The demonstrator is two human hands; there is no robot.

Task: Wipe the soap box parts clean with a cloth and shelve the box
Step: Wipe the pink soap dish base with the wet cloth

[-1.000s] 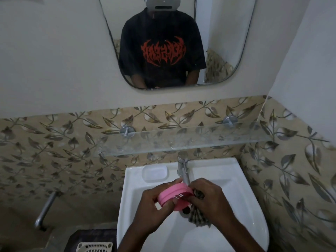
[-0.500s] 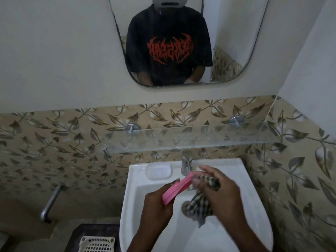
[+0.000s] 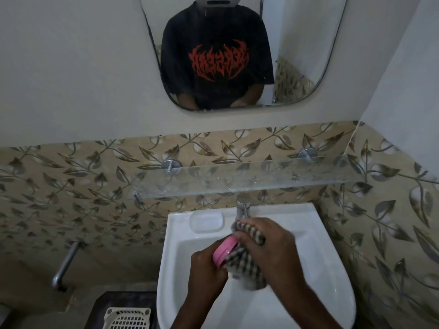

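Over the white sink (image 3: 320, 269), my left hand (image 3: 206, 264) grips a pink soap box part (image 3: 224, 250) tilted on edge. My right hand (image 3: 268, 245) holds a checked cloth (image 3: 244, 264) pressed against the pink part's right face. The cloth hangs down below both hands into the basin. Most of the pink part is hidden by the cloth and my fingers. A glass shelf (image 3: 249, 179) runs along the tiled wall just above the sink, with nothing on it.
A chrome tap (image 3: 242, 206) stands at the sink's back, right behind my hands. A soap recess (image 3: 206, 222) is moulded in the sink's back left. A metal pipe (image 3: 65, 267) sticks out low left. A white plastic basket (image 3: 127, 319) sits below left. A mirror (image 3: 297, 55) hangs above.
My right hand has moved the cloth left onto the pink part and now covers most of it. The pink part has turned more on edge. The camera view has shifted slightly.
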